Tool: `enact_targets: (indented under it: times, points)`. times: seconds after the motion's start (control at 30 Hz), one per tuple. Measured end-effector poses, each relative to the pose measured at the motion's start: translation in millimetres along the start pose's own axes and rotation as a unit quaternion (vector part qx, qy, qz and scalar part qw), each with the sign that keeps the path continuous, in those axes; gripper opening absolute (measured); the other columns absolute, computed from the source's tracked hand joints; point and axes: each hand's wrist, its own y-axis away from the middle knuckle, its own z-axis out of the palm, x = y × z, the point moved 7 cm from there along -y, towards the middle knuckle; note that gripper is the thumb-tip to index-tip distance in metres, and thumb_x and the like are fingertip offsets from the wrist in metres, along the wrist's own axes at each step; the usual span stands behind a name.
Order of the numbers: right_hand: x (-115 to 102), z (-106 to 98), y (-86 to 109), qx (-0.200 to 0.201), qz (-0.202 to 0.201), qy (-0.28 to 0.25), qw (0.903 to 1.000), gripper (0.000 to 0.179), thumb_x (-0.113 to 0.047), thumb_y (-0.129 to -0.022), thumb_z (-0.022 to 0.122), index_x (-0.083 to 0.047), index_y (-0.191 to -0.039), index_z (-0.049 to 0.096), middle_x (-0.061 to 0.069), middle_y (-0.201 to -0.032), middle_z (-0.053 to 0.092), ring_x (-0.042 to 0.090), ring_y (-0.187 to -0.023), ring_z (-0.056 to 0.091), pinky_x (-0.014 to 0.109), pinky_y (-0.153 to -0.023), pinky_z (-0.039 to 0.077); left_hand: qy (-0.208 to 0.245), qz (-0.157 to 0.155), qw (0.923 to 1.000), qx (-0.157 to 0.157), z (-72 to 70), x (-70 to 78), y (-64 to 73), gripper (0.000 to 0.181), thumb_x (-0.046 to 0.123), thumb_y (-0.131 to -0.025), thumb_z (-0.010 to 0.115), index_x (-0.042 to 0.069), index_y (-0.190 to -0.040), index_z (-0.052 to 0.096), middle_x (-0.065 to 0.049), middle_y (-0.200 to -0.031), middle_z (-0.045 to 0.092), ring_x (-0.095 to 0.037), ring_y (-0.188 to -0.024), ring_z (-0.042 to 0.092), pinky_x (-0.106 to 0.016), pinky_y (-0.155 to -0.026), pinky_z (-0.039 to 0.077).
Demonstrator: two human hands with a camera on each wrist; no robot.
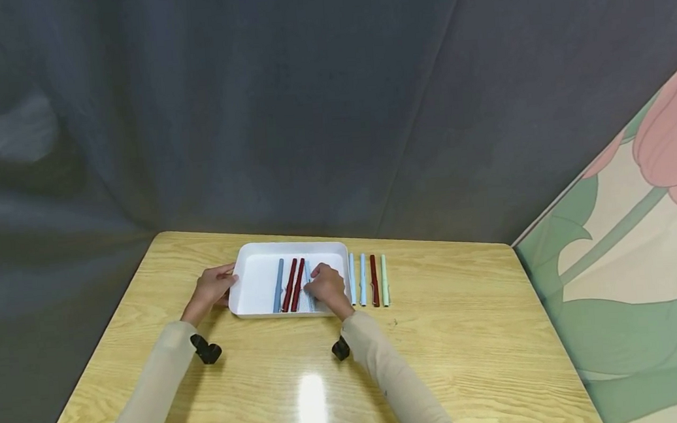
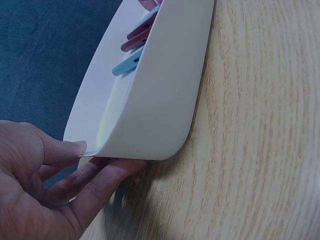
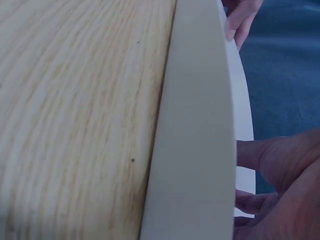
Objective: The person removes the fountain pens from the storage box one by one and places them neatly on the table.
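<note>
On the wooden table (image 1: 471, 333), the left hand (image 1: 210, 288) pinches a tray (image 1: 258, 286); right hand (image 1: 328, 285) half-curled, hold unclear.

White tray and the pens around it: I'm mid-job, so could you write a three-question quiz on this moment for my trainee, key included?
1. Count: how many pens lie on the table to the right of the white tray in the head view?
2. True or false: the left hand grips the tray at its left end.
3. Pick one: in the head view, what colour is the pen farthest to the right?
A) dark red
B) pale green
C) light blue

Key:
1. Four.
2. True; the thumb is over the rim, with fingers beneath.
3. B, the pale green pen.
</note>
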Motion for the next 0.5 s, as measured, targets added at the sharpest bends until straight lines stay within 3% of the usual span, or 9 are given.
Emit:
enact_targets:
  times: [0.37, 0.5]
  points:
    - [3.0, -3.8, -1.0, -0.002, -0.014, -0.025, 0.9996, 0.018, -0.006, -0.084, 0.079, -0.005, -0.087, 0.062, 0.005, -0.073, 0.06, 0.016, -0.053, 0.055, 0.026, -0.052, 0.042, -0.015, -0.025, 0.9996, 0.005, -1.4, -2.3, 0.8, 0.054, 0.012, -0.109, 0.052, 0.001, -0.16, 0.04, -0.035, -0.139, 0.056, -0.027, -0.093, 0.071, -0.035, -0.061, 0.063]
    - [3.9, -6.3, -0.7, -0.004, -0.015, -0.038, 0.9991, 0.017, -0.006, -0.084, 0.079, -0.003, -0.088, 0.063, 0.005, -0.075, 0.06, 0.014, -0.053, 0.054, 0.025, -0.049, 0.044, -0.009, -0.017, 0.9998, -0.001, -1.2, -1.1, 1.4, 0.054, 0.012, -0.109, 0.053, 0.0, -0.16, 0.039, -0.035, -0.139, 0.056, -0.025, -0.091, 0.072, -0.035, -0.062, 0.063]
